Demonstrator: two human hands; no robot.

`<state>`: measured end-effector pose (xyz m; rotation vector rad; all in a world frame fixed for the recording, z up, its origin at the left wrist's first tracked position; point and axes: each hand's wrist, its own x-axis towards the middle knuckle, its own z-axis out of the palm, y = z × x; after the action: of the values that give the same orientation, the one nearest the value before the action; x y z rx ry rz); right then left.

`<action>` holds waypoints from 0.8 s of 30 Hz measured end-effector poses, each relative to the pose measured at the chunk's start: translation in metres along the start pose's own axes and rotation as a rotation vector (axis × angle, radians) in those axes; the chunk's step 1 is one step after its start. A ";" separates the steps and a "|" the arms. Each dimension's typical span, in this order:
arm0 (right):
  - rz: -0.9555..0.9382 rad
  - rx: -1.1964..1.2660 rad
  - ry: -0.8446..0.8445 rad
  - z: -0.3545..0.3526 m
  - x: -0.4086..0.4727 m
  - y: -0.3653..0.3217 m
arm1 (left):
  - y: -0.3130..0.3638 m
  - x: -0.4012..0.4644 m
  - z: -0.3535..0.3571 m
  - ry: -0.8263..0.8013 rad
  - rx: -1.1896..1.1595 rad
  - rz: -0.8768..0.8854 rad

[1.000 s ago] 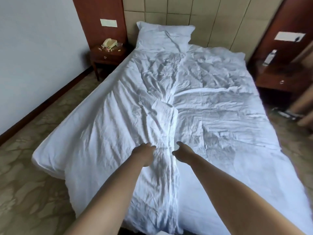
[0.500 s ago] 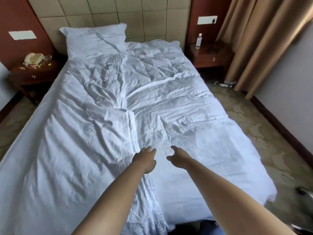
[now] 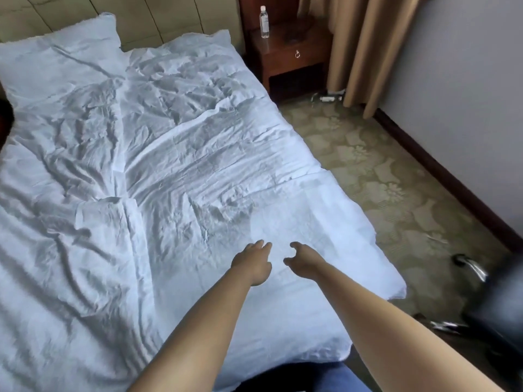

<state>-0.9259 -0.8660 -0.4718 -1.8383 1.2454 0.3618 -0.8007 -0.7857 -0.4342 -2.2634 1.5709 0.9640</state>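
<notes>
Where the creases sit: left half and head end of the duvet, worst round a raised fold that runs head-to-foot near the bed's midline.
Pillow: far left against the headboard, lying flat, touching the duvet's top edge.
Duvet: white and covers the whole bed. Long axis runs away from the person, foot end nearest them. The near right patch is smooth.
Left hand: stretched forward over the smooth patch, fingers fairly straight and relaxed, nothing gripped. Can't tell if it touches the cloth.
Right hand: just beside the left with a gap between them. Fingers half curled like a hook, nothing in them. Contact with the cloth is unclear here too.
Key relation: the raised fold lies ahead and left of both hands, so the left hand is nearer. The duvet's near right corner lies right of both, so the right hand is nearer.
Next move, my read: flattening work. For the fold, the left hand leads and sweeps along the long axis. For the edge, the right hand goes out to the corner.
Risk: a one-sided pull probably drags the fold sideways instead of flattening it.
Bottle: upright on the nightstand, well apart from the hands.
Curtain: right of the nightstand, hanging to the floor.
Chair: dark, blurred, far right by the foot end. Identity is a guess.
</notes>
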 end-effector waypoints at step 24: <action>0.695 0.815 0.027 0.000 0.075 0.274 | 0.176 0.155 0.111 -0.424 0.197 0.043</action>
<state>-1.1272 -0.9469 -0.6549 -0.7013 1.7025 0.1484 -0.9686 -0.9157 -0.5836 -1.7574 1.4560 1.1519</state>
